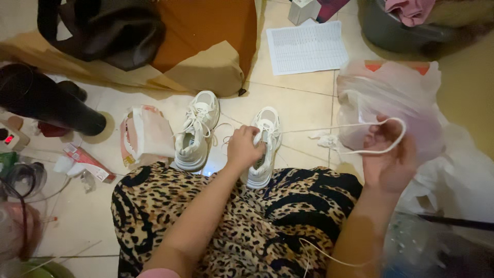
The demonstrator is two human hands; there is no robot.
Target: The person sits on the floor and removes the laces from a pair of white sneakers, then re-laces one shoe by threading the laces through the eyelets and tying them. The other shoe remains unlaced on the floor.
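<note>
Landmark: right sneaker (263,149), white, on tiled floor (288,98) just ahead of leopard-print lap.

- Left sneaker (196,131) just beside it: lace threaded, loose ends trailing. Judged done or nearly so.
- Left hand (244,146) on right sneaker's tongue area, fingers pinched shut on lace at eyelets.
- White lace (329,126) runs taut from there to right hand (388,157), fingers curled round looped end.
- Judgement: lacing mid-way; long slack unthreaded, no knot.
- Plastic bag (391,95) behind right hand.

- The right sneaker (263,146) is partly hidden: the left hand (244,148) covers its lacing.
- The grey tub (391,28), beyond the plastic bag (391,98), is cut by the top edge.
- The dark bag (103,31), beyond the left sneaker (195,131), is cropped there too.
- Left of that sneaker, the glassware (20,206) is blurred and cut off.
</note>
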